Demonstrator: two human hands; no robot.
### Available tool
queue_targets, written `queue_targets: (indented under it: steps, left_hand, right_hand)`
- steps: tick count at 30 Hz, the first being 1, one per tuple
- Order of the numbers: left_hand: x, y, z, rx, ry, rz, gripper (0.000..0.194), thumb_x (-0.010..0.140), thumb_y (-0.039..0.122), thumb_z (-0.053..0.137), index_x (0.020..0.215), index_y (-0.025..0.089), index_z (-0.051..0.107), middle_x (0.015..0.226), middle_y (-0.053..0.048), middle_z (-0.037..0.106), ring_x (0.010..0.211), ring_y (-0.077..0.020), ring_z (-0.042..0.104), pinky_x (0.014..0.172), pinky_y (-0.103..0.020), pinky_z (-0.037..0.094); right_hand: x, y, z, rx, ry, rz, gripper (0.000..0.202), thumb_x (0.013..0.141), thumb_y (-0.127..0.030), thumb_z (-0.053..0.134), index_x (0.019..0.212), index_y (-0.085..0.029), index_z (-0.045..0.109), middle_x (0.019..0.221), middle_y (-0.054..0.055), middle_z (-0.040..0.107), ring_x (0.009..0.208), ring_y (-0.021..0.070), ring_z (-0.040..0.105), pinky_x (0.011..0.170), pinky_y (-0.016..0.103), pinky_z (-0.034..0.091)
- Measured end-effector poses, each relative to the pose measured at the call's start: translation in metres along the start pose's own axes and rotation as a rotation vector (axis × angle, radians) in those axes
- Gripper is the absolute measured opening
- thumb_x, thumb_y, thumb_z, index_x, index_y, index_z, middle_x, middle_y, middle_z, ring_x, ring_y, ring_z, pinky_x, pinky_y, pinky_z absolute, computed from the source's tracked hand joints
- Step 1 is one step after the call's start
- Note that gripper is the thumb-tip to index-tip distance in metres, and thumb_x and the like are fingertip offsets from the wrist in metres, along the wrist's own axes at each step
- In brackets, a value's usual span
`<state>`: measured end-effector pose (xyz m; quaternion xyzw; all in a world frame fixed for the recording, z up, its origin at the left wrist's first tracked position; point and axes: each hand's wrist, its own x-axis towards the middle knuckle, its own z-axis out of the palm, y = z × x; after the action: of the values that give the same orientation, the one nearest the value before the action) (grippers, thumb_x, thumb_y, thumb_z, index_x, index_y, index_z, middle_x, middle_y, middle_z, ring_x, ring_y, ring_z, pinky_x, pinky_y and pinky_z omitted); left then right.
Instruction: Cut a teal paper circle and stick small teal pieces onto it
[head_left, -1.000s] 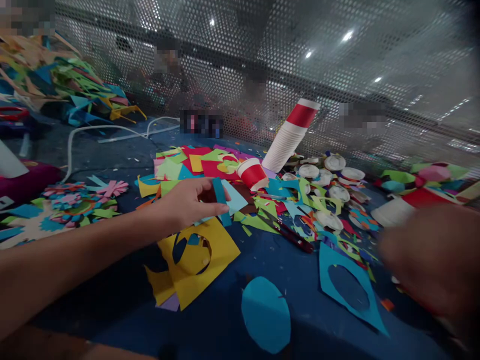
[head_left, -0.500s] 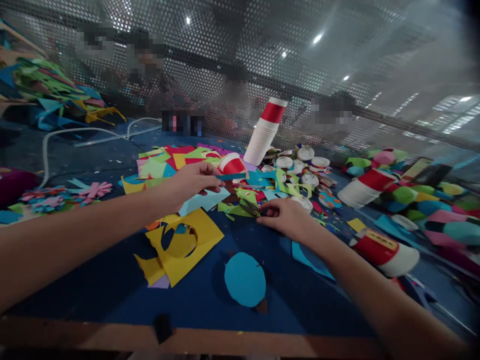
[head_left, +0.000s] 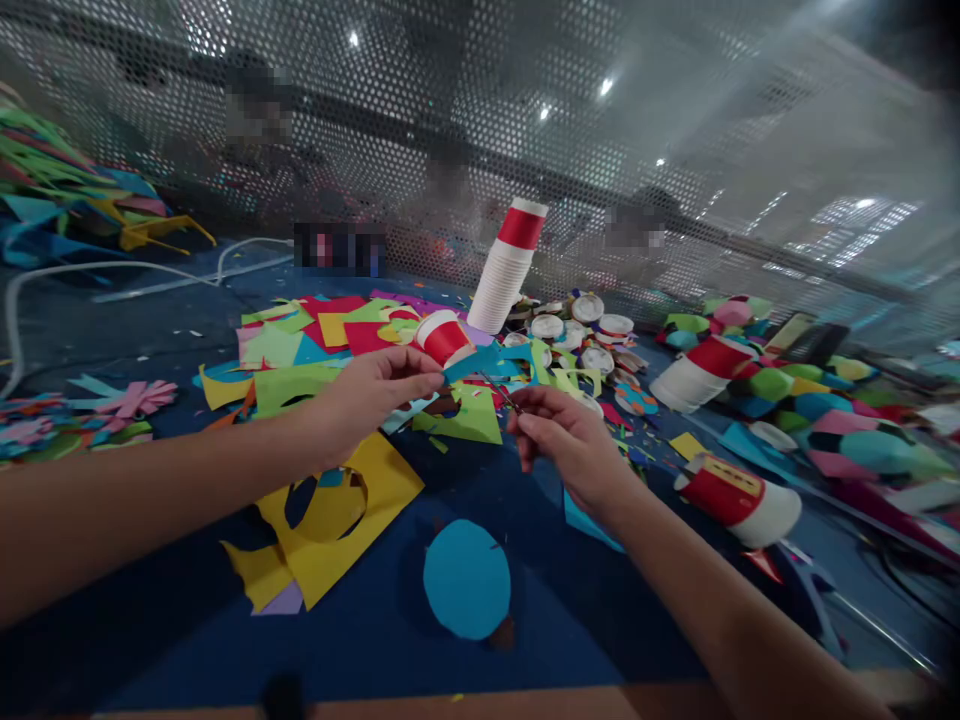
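Observation:
Between thumb and fingers, my left hand (head_left: 379, 395) pinches a narrow piece of blue paper (head_left: 471, 363). My right hand (head_left: 566, 440) is closed on small scissors (head_left: 501, 393), whose blades point up and left at the blue paper. Whether the blades touch the paper is hard to tell. A blue paper disc (head_left: 466, 578) with brown bits at its edge lies near the front of the blue table. Left of it lies yellow paper (head_left: 390, 497) with a round hole cut in it.
Coloured paper scraps (head_left: 285, 350) cover the middle. Behind them leans a tall stack of cups (head_left: 504, 275). At the right are a stack of cups (head_left: 701, 373), a red and white cup (head_left: 739, 500) and coloured paper shapes (head_left: 862, 445). Perforated metal stands behind.
My right hand has lifted the scissors off the green scraps to the blue paper. The blue paper in my left hand has tilted. The whole view has shifted slightly.

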<state>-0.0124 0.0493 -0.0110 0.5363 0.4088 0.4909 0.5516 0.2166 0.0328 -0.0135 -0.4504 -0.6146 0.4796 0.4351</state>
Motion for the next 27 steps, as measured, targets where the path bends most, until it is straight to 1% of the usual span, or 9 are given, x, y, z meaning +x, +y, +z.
queue_targets:
  steps: [3, 5, 8, 11, 16, 20, 25, 27]
  left_hand:
    - [-0.008, -0.003, 0.004, 0.011, 0.008, -0.031, 0.017, 0.071, 0.03, 0.073, 0.073, 0.017, 0.063, 0.067, 0.004, 0.058, 0.06, -0.0082, 0.045, 0.058, -0.024, 0.03]
    - [-0.012, -0.004, 0.005, 0.027, 0.033, -0.052, 0.016, 0.072, 0.03, 0.071, 0.072, 0.016, 0.062, 0.067, 0.003, 0.056, 0.061, -0.0084, 0.044, 0.058, -0.023, 0.031]
    - [-0.015, -0.005, 0.006, 0.031, 0.057, -0.063, 0.015, 0.074, 0.028, 0.07, 0.073, 0.016, 0.062, 0.065, 0.004, 0.054, 0.061, -0.008, 0.042, 0.058, -0.022, 0.03]
    - [-0.016, -0.006, 0.007, 0.006, 0.069, -0.058, 0.014, 0.076, 0.027, 0.069, 0.073, 0.016, 0.061, 0.064, 0.005, 0.052, 0.059, -0.0075, 0.04, 0.055, -0.022, 0.028]
    - [-0.014, -0.012, 0.007, -0.039, 0.087, -0.085, 0.017, 0.078, 0.03, 0.071, 0.074, 0.017, 0.061, 0.063, 0.006, 0.051, 0.057, -0.0075, 0.039, 0.054, -0.023, 0.028]
    - [-0.013, -0.015, 0.005, -0.039, 0.12, -0.079, 0.019, 0.075, 0.034, 0.073, 0.076, 0.019, 0.062, 0.064, 0.006, 0.052, 0.057, -0.0081, 0.041, 0.055, -0.023, 0.03]
    - [-0.017, -0.012, 0.006, 0.048, 0.034, -0.024, 0.018, 0.075, 0.034, 0.07, 0.076, 0.018, 0.062, 0.071, 0.004, 0.056, 0.065, -0.0096, 0.047, 0.06, -0.023, 0.035]
    - [-0.019, -0.011, 0.007, 0.107, 0.012, -0.012, 0.02, 0.074, 0.035, 0.07, 0.076, 0.018, 0.062, 0.071, 0.004, 0.056, 0.066, -0.0104, 0.048, 0.061, -0.024, 0.036]
  right_hand:
    - [-0.007, 0.004, 0.01, 0.096, 0.027, -0.012, 0.029, 0.072, -0.036, 0.068, 0.094, -0.018, 0.06, 0.068, -0.003, 0.058, 0.041, 0.0064, 0.039, 0.035, 0.018, 0.035]
    - [-0.01, 0.006, 0.015, 0.139, 0.038, 0.006, 0.029, 0.072, -0.037, 0.071, 0.091, -0.018, 0.061, 0.063, -0.004, 0.055, 0.04, 0.0043, 0.033, 0.034, 0.016, 0.029]
    - [-0.013, 0.011, 0.019, 0.152, 0.053, 0.052, 0.033, 0.071, -0.042, 0.074, 0.087, -0.017, 0.062, 0.058, -0.005, 0.05, 0.041, 0.004, 0.031, 0.035, 0.015, 0.024]
    - [-0.013, 0.016, 0.021, 0.11, 0.063, 0.081, 0.037, 0.07, -0.047, 0.076, 0.085, -0.015, 0.064, 0.058, -0.004, 0.051, 0.043, 0.0054, 0.035, 0.037, 0.016, 0.024]
    - [-0.013, 0.02, 0.022, 0.083, 0.063, 0.08, 0.038, 0.071, -0.049, 0.076, 0.079, -0.016, 0.06, 0.052, -0.008, 0.04, 0.044, 0.0054, 0.029, 0.04, 0.018, 0.023]
    - [-0.012, 0.021, 0.021, 0.072, 0.082, 0.071, 0.037, 0.073, -0.049, 0.075, 0.078, -0.018, 0.057, 0.054, -0.007, 0.041, 0.045, 0.0065, 0.029, 0.041, 0.019, 0.023]
    - [-0.013, 0.02, 0.022, 0.067, 0.086, 0.083, 0.038, 0.072, -0.051, 0.076, 0.076, -0.018, 0.055, 0.052, -0.008, 0.04, 0.044, 0.0068, 0.028, 0.041, 0.019, 0.023]
    - [-0.015, 0.02, 0.023, 0.074, 0.083, 0.074, 0.039, 0.072, -0.051, 0.077, 0.077, -0.018, 0.057, 0.053, -0.007, 0.042, 0.045, 0.0068, 0.029, 0.041, 0.02, 0.024]
